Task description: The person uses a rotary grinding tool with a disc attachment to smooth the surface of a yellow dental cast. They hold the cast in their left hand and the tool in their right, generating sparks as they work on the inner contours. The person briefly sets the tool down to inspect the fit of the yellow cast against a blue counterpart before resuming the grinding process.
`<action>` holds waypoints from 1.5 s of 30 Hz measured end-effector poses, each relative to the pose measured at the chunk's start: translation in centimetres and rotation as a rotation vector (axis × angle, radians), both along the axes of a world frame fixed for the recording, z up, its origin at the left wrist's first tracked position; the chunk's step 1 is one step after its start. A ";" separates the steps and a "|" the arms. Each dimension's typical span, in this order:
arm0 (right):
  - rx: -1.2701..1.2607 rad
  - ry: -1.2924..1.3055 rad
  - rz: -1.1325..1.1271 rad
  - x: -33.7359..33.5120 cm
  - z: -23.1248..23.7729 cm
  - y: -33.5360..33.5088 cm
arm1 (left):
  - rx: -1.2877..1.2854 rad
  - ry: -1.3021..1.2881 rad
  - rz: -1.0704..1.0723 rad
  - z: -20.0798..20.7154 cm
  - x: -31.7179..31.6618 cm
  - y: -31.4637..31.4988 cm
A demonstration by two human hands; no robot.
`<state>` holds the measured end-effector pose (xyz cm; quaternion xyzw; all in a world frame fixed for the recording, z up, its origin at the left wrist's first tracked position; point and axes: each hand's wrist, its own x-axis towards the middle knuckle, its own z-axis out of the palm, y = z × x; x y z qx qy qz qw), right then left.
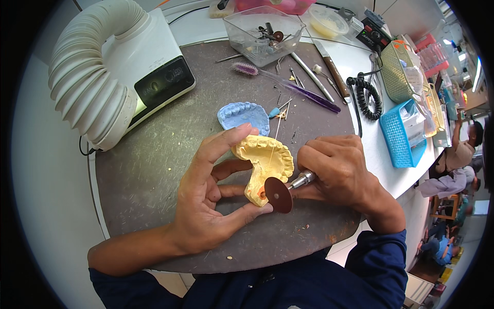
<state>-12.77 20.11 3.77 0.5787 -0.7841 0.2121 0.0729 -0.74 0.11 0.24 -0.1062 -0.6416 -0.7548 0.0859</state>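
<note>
The left hand holds its grip on a yellow dental cast at the center of the frame, spanning the cast from upper to lower end. The right hand, right of center, has its grip clenched around a metal handpiece. The handpiece carries a brown disc beside the cast's orange-marked lower end; contact cannot be determined. A blue cast lies on the dark surface at upper center.

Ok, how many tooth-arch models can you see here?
2: a yellow model in the left hand, and a blue model lying on the dark mat just beyond it, its near edge partly hidden.
</note>
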 end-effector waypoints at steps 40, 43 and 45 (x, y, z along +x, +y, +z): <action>-0.092 -0.042 -0.086 0.0 0.6 0.2 | 0.176 -0.223 -0.010 1.1 0.1 -0.2; -0.117 -0.043 -0.156 -0.2 0.8 0.5 | 0.221 -0.271 -0.015 1.3 0.0 -0.6; -0.133 -0.049 -0.199 -0.5 0.7 0.7 | 0.241 -0.280 -0.014 1.2 -0.1 -0.7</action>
